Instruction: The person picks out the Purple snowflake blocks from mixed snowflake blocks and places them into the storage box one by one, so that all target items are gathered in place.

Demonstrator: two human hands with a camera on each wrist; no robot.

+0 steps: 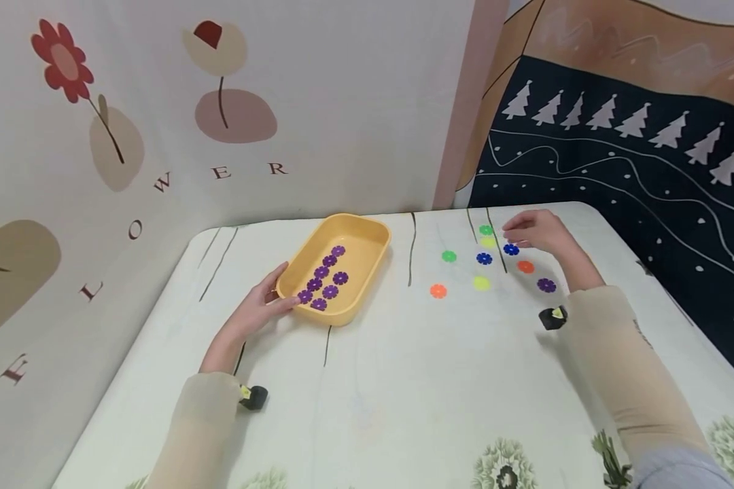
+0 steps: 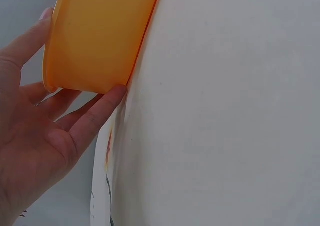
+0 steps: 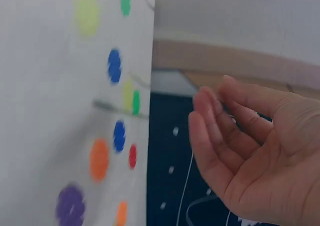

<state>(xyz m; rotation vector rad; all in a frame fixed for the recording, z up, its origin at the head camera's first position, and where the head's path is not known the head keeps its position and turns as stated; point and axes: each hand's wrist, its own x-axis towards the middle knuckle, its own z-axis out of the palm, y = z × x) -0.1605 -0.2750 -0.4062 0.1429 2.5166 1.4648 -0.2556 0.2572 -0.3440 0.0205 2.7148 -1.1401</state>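
My left hand (image 1: 253,314) grips the near left corner of a yellow rectangular tray (image 1: 362,234), thumb over the rim. In the left wrist view its fingers lie against the tray's outside (image 2: 100,40). Several purple snowflake discs (image 1: 340,278) lie inside the tray, mostly along its left side. On the right, my right hand (image 1: 544,234) hovers with loosely bent fingers above scattered discs, nearest a blue disc (image 1: 511,250). The right wrist view shows nothing between its fingers (image 3: 210,146). Another blue disc (image 1: 484,259) lies left of it.
Green (image 1: 449,256), yellow (image 1: 482,282) and orange discs (image 1: 438,291) lie between the tray and my right hand. A purple disc (image 1: 547,285) lies near the right wrist. A red disc (image 3: 132,156) shows in the right wrist view. Patterned cloth (image 1: 355,102) hangs behind the table.
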